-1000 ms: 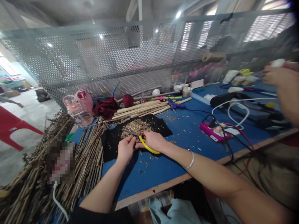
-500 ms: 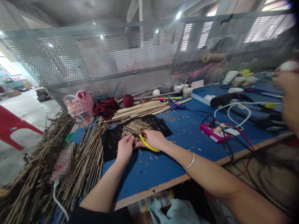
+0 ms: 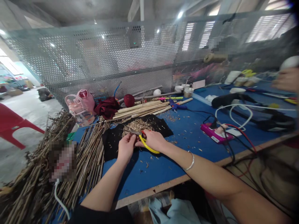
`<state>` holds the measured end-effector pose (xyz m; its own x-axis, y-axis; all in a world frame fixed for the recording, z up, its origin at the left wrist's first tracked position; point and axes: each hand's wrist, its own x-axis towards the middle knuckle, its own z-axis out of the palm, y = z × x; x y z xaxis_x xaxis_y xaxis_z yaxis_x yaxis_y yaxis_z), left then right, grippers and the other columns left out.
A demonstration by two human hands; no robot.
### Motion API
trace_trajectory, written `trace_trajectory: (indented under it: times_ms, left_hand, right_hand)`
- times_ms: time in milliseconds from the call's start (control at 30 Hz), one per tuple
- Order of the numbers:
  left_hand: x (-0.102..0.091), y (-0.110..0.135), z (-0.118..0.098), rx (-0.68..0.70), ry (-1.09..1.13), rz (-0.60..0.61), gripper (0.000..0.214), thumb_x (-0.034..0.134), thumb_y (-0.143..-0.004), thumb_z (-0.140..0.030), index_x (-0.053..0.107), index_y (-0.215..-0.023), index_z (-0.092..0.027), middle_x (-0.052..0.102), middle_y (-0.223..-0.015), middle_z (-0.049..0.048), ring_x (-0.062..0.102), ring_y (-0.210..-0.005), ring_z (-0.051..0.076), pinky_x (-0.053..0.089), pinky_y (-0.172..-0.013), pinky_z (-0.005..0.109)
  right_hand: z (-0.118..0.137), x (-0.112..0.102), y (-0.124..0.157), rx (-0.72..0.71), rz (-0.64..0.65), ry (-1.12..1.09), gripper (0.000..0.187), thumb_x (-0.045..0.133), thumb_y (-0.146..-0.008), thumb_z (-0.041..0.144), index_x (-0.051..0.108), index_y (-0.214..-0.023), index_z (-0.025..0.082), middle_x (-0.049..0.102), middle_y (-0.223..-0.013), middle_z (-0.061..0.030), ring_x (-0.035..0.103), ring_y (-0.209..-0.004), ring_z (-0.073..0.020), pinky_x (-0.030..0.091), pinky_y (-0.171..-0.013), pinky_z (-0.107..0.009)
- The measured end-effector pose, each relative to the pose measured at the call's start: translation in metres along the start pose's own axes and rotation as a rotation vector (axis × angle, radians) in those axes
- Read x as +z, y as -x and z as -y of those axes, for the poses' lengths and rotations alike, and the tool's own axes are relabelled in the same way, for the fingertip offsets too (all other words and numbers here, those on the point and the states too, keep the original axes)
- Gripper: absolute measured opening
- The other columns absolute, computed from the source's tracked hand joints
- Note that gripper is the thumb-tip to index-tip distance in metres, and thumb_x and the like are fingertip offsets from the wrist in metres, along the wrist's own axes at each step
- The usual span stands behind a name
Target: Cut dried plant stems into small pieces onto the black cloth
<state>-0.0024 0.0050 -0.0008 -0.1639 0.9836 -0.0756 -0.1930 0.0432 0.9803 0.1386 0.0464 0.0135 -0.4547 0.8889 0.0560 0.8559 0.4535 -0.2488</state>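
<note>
My right hand [image 3: 153, 140] is closed round the yellow-handled shears [image 3: 149, 147]. Their dark blades reach left, over the near side of a heap of short, pale cut stalk pieces [image 3: 140, 124]. Close beside it, my left hand [image 3: 126, 145] is pinched at the blades. A thin dry stalk seems to be in its fingers, but is mostly hidden. Beneath the heap lies a black cloth [image 3: 111, 146] on the blue tabletop [image 3: 158, 171]. Long dry stalks [image 3: 90, 152] lie bundled left of my left hand.
Peeled sticks [image 3: 140, 109], a dark red cloth [image 3: 106, 108] and a blue glue gun [image 3: 176, 105] lie behind the heap. A pink bag [image 3: 87, 99] stands back left. A magenta power strip [image 3: 215, 133] with cables sits right. Another person's hand [image 3: 286, 79] shows far right.
A stalk end that stuck out below my hands now barely shows. My hands and the shears stay in nearly the same place. The other person's hand has shifted slightly.
</note>
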Motion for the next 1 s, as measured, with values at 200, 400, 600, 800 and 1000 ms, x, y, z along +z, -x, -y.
trace_trajectory:
  times_ms: [200, 400, 600, 800, 1000]
  left_hand:
    - [0.002, 0.004, -0.002, -0.065, -0.018, 0.027, 0.029, 0.063, -0.066, -0.041, 0.065, -0.072, -0.013, 0.066, -0.065, 0.0036, 0.054, -0.048, 0.009, 0.043, -0.048, 0.020]
    - [0.004, 0.004, -0.002, -0.087, 0.001, 0.050, 0.029, 0.063, -0.066, -0.040, 0.064, -0.072, -0.012, 0.065, -0.064, 0.0034, 0.053, -0.048, 0.008, 0.044, -0.050, 0.020]
    - [0.003, 0.003, 0.001, -0.075, -0.017, 0.018, 0.028, 0.062, -0.066, -0.041, 0.061, -0.068, -0.013, 0.063, -0.062, 0.0020, 0.051, -0.047, 0.008, 0.044, -0.050, 0.021]
    - [0.001, -0.001, 0.007, -0.110, -0.026, 0.000, 0.029, 0.061, -0.065, -0.042, 0.060, -0.066, -0.013, 0.062, -0.060, 0.0023, 0.052, -0.048, 0.009, 0.045, -0.051, 0.021]
    - [0.000, -0.004, 0.008, -0.144, -0.109, -0.013, 0.030, 0.060, -0.066, -0.044, 0.060, -0.066, -0.014, 0.063, -0.061, 0.0027, 0.050, -0.049, 0.008, 0.042, -0.048, 0.018]
  right_hand:
    - [0.000, 0.001, 0.001, -0.006, -0.044, -0.025, 0.069, 0.046, -0.059, 0.078, 0.047, -0.093, 0.018, 0.064, -0.084, -0.0081, 0.062, -0.079, -0.0248, 0.038, -0.059, -0.027]
    - [0.003, 0.002, 0.002, -0.029, -0.077, -0.043, 0.067, 0.046, -0.062, 0.075, 0.047, -0.094, 0.017, 0.064, -0.087, -0.0104, 0.062, -0.080, -0.0243, 0.038, -0.060, -0.027]
    - [0.003, 0.003, 0.002, 0.007, -0.022, -0.028, 0.065, 0.043, -0.064, 0.076, 0.049, -0.093, 0.018, 0.065, -0.084, -0.0097, 0.062, -0.078, -0.0247, 0.039, -0.061, -0.028]
    - [0.000, 0.004, -0.001, 0.047, 0.040, 0.000, 0.067, 0.039, -0.063, 0.078, 0.053, -0.091, 0.019, 0.066, -0.085, -0.0105, 0.062, -0.078, -0.0256, 0.041, -0.061, -0.029]
    - [-0.002, 0.006, -0.003, 0.083, 0.056, 0.022, 0.055, 0.040, -0.072, 0.068, 0.057, -0.090, 0.020, 0.066, -0.087, -0.0105, 0.063, -0.080, -0.0250, 0.042, -0.063, -0.029]
